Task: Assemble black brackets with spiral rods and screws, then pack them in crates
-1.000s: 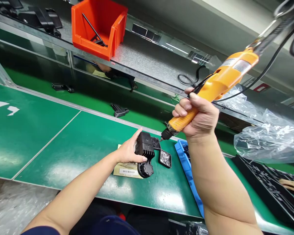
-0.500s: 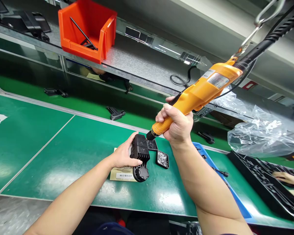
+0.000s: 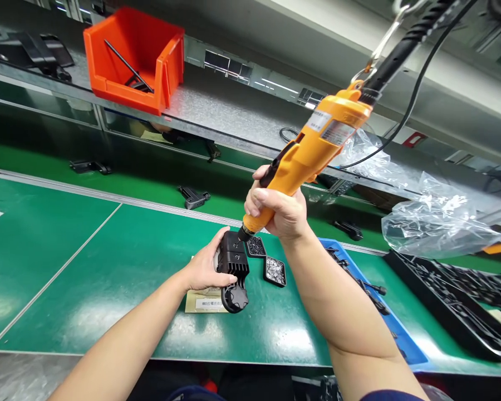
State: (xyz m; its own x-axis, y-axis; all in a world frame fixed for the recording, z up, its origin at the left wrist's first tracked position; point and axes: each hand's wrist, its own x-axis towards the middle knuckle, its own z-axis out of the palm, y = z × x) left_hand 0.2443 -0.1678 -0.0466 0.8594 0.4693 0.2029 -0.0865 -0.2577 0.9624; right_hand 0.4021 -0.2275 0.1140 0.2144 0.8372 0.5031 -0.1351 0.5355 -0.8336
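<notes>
My left hand (image 3: 206,264) is closed around a black ribbed plastic part (image 3: 234,260) with a round knob at its lower end, held over the green bench. Two screw holes show on its upper face. In my right hand (image 3: 280,207) is an orange electric screwdriver (image 3: 313,147), tilted, hanging by a metal hook at its cord end. Its tip reaches the part's upper hole; whether it sits in a screw is too small to tell. Just right of the part lie a small tray of dark screws (image 3: 256,246) and a small tray of shiny metal pieces (image 3: 274,271).
A labelled yellowish block (image 3: 204,304) lies below my left hand. On the right are a blue tray (image 3: 413,351) and a black bin (image 3: 442,309) of dark parts. A red bin (image 3: 125,94) stands on the shelf. Black brackets (image 3: 193,197) lie on the green strip behind.
The screwdriver has swung more upright, its cord end moving left, with its tip still at the part's upper hole. The view has shifted slightly. A co-worker's hand at the right is gone from view.
</notes>
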